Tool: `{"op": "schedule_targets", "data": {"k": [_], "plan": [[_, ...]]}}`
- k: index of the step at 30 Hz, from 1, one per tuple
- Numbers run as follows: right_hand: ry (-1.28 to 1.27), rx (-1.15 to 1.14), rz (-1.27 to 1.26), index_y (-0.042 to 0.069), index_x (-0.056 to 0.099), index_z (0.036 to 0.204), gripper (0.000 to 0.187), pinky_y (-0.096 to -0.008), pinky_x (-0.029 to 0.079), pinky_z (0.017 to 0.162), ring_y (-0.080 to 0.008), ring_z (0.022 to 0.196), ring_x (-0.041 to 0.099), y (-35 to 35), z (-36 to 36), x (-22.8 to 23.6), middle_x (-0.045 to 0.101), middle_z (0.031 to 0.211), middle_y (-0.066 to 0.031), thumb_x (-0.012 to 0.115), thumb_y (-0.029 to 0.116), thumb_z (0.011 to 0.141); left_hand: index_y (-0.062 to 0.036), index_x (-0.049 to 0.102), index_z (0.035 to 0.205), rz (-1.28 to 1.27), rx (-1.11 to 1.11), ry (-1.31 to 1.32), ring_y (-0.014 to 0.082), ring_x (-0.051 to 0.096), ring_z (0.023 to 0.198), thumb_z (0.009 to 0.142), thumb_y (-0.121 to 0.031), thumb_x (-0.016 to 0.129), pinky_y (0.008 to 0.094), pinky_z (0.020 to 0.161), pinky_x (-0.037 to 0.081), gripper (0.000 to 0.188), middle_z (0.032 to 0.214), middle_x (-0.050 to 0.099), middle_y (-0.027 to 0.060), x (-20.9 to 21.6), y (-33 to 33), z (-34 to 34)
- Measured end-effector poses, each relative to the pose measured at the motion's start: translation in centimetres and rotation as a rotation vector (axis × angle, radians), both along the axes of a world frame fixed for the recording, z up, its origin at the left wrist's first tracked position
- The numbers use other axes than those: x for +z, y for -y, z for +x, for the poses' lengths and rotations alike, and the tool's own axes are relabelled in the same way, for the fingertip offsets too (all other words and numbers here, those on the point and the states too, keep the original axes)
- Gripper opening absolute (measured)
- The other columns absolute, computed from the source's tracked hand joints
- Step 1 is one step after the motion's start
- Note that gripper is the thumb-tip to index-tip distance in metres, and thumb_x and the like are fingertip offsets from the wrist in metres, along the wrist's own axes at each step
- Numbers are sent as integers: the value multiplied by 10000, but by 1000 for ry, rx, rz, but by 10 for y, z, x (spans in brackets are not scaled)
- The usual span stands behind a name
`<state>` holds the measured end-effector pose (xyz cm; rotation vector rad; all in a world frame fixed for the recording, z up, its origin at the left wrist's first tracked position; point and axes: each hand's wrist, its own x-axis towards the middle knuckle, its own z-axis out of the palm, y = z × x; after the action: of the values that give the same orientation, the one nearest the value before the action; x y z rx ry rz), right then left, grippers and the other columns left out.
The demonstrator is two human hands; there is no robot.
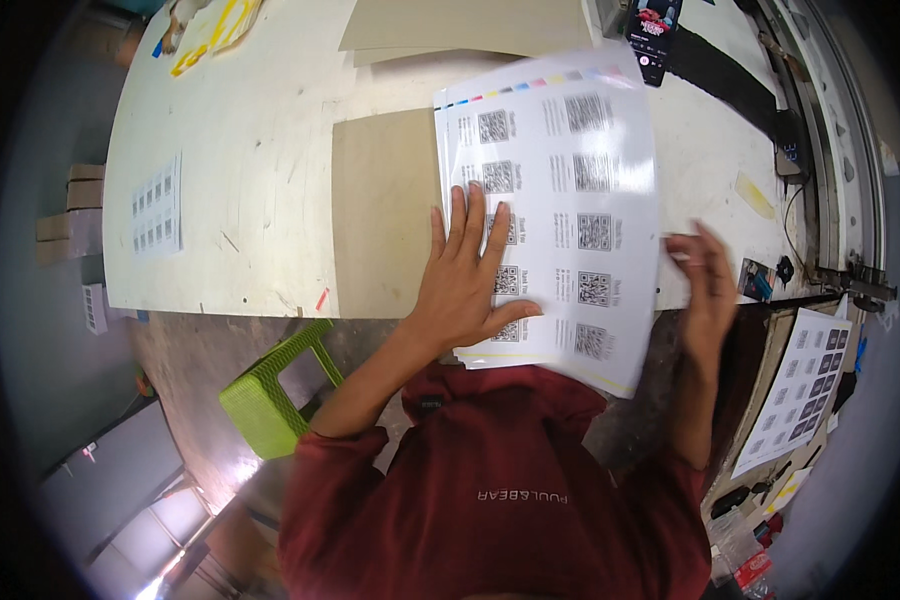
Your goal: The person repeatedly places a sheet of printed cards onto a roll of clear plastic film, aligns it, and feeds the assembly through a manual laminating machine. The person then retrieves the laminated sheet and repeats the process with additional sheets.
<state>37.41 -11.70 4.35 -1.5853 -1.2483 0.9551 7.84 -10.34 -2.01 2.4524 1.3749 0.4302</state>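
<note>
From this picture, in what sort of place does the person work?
Probably a print-finishing workshop: printed sheets with colour patches lie under the left hand, brown board lies on the white worktable, and a metal rail runs along its right side.

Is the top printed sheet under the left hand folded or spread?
Spread: the top printed sheet shows rows of codes face up, with no fold visible.

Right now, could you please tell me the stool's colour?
The stool is bright green, best seen in the head view.
</note>
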Motion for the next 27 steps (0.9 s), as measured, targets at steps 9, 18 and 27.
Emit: {"op": "schedule_targets", "data": {"k": [9, 18, 27], "plan": [[754, 680, 60, 88, 554, 1414, 674, -640, 167, 1193, -393, 1496, 258, 13, -38, -11, 373, 1585, -138, 747, 375, 835, 204, 264, 1461, -10, 5, -128, 576, 142, 1469, 853, -748, 545, 644, 1173, 154, 1164, 1536, 163, 459, 13, -10, 13], [861, 771, 82, 107, 516, 1446, 685, -660, 158, 1187, -401, 1493, 257, 10, -34, -7, 374, 1576, -159, 691, 442, 875, 218, 269, 1448, 119, 199, -104, 511, 191, 1483, 912, -635, 571, 609, 1192, 152, 1052, 1525, 234, 438, -1, -103, 13], [670, 994, 401, 31, 572, 1380, 626, -599, 253, 1182, -320, 1411, 426, -23, -84, -42, 518, 1465, -156, 673, 395, 881, 192, 59, 1509, -50, 132, 191, 580, 100, 1477, 871, -761, 477, 673, 1166, 114, 1220, 1554, 113, 450, -8, 14, 14]]}}
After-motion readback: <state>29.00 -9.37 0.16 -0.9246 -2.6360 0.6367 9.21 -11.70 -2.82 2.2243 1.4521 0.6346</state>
